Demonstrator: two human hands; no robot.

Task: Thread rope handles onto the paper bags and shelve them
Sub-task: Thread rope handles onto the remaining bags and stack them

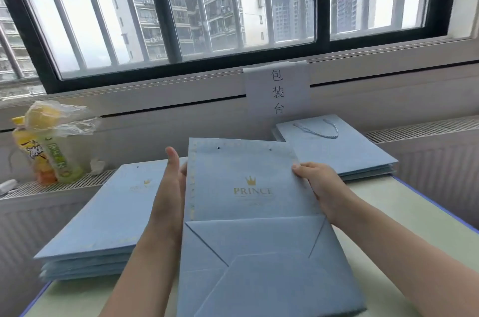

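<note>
A flat, folded light-blue paper bag with a gold crown logo is lifted in front of me, its folded bottom flap nearest me and two empty handle holes near its far edge. My left hand holds its left edge, thumb up and fingers behind the paper. My right hand pinches the right edge. A stack of like bags without handles lies to the left. At the back right lies another stack; its top bag carries a blue rope handle.
The pale green table has a blue rim at right. Drink bottles in a plastic bag stand on the radiator grille at left. A paper sign with characters hangs below the barred window.
</note>
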